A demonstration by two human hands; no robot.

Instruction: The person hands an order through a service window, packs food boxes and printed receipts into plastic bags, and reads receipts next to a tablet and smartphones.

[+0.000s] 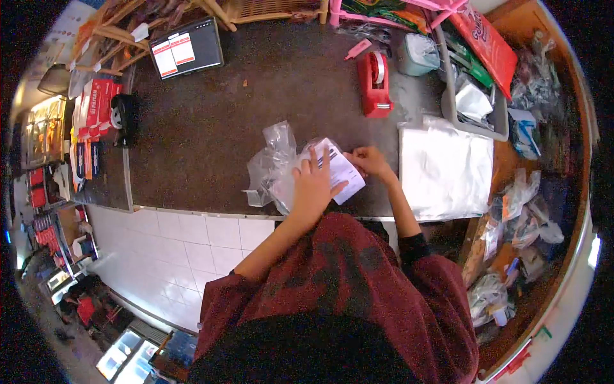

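A clear plastic-wrapped parcel (279, 189) lies near the front edge of the dark table, its crumpled plastic spreading to the left. On its right part is a white printed label (348, 179) with black print. My left hand (311, 187) rests flat over the parcel and label, fingers spread. At the label's upper right edge, my right hand (371, 161) has its fingers curled in a pinch on the parcel. Whether these fingertips grip the label or the plastic beneath is hidden.
A red tape dispenser (376, 86) stands beyond my right hand, near a lidded tub (419, 53). White plastic bags (446, 169) are stacked at right, below a grey basket (501, 125). A dark tablet (187, 48) showing red-and-white panels sits at the far left.
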